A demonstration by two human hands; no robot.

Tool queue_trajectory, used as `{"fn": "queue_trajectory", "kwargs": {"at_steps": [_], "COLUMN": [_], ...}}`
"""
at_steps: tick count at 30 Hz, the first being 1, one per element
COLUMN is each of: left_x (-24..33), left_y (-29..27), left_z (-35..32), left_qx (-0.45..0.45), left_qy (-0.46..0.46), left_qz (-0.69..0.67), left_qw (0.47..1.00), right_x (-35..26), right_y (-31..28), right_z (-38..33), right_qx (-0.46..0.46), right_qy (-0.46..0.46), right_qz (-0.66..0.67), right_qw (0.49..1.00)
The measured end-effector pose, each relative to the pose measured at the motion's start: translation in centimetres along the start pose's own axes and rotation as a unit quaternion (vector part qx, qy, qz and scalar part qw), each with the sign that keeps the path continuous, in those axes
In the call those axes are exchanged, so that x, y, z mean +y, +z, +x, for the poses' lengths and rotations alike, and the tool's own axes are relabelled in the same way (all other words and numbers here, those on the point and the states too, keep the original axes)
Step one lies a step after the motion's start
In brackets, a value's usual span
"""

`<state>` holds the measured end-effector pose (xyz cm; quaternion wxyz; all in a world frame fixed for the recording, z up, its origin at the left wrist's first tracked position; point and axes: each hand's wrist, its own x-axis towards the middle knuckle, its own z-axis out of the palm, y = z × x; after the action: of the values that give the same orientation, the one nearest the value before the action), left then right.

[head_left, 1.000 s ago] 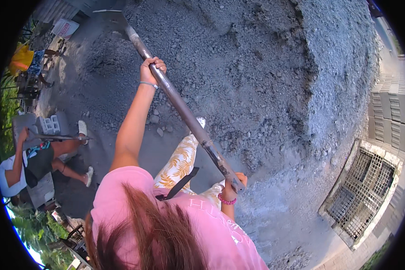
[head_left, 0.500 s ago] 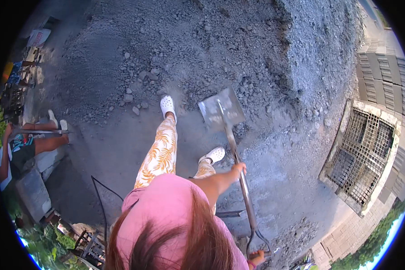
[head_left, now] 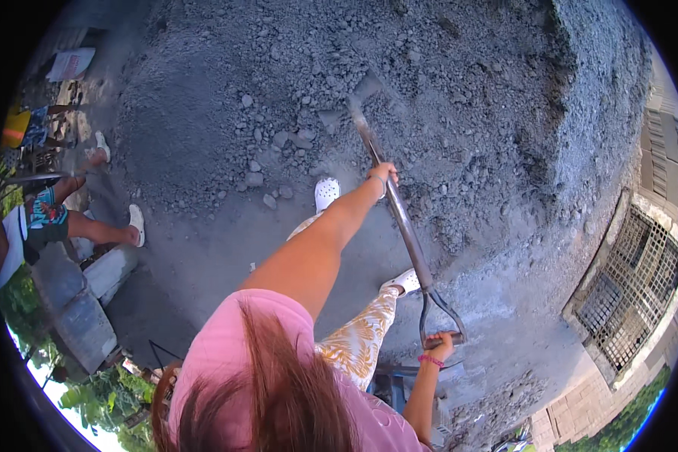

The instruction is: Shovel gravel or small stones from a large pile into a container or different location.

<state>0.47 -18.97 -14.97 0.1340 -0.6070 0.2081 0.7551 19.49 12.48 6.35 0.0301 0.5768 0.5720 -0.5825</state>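
Note:
A long-handled shovel [head_left: 408, 226] slants away from me, its flat metal blade mostly sunk in a pile of grey gravel and sand [head_left: 294, 68]. My left hand [head_left: 385, 175] is wrapped round the shaft a short way behind the blade. At the near end, the fingers of my right hand [head_left: 442, 344] close round the crossbar of the D-shaped handle. A pink bracelet circles the right wrist. Loose stones [head_left: 301, 139] lie beside the blade, towards my white clog [head_left: 327, 193]. Gravel hides much of the blade's edge.
At the left, another person [head_left: 53, 218] stands by stacked concrete blocks [head_left: 71, 309], with a further person partly visible beyond. A metal grid screen in a frame [head_left: 633, 279] lies at the right, near stacked hollow blocks [head_left: 663, 158]. Brick paving [head_left: 580, 410] runs along the lower right.
The shovel has gone forward from above the ground into the gravel. Both my hands moved forward with it, my left arm stretching out. The person at the left has stepped and shifted posture.

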Motion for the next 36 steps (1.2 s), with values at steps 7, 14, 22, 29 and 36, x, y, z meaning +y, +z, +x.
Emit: {"fn": "queue_trajectory", "kwargs": {"at_steps": [7, 14, 22, 29, 36], "left_x": [4.4, 14.7, 26.5, 21.5, 12.8], "left_y": [-2.1, -10.0, -15.9, -4.8, 1.7], "left_z": [-2.8, -13.6, -27.5, -39.1, -39.0], "left_qx": [-0.043, -0.062, -0.375, -0.523, -0.307], "left_qy": [0.022, 0.143, 0.262, 0.262, 0.226], "left_qz": [-0.025, -0.089, -0.318, -0.289, 0.074], "left_qw": [0.999, 0.984, 0.83, 0.758, 0.922], "right_x": [-1.8, 2.4, -9.9, -24.7, -29.0], "right_y": [2.8, 4.9, 13.4, 3.1, -2.8], "right_z": [-7.4, -12.6, -20.9, -27.5, -33.1], "right_qx": [-0.079, -0.189, -0.428, -0.425, -0.329], "right_qy": [-0.048, -0.19, -0.633, -0.772, -0.867], "right_qz": [0.003, -0.05, -0.077, -0.044, -0.202], "right_qw": [0.996, 0.962, 0.641, 0.471, 0.316]}}
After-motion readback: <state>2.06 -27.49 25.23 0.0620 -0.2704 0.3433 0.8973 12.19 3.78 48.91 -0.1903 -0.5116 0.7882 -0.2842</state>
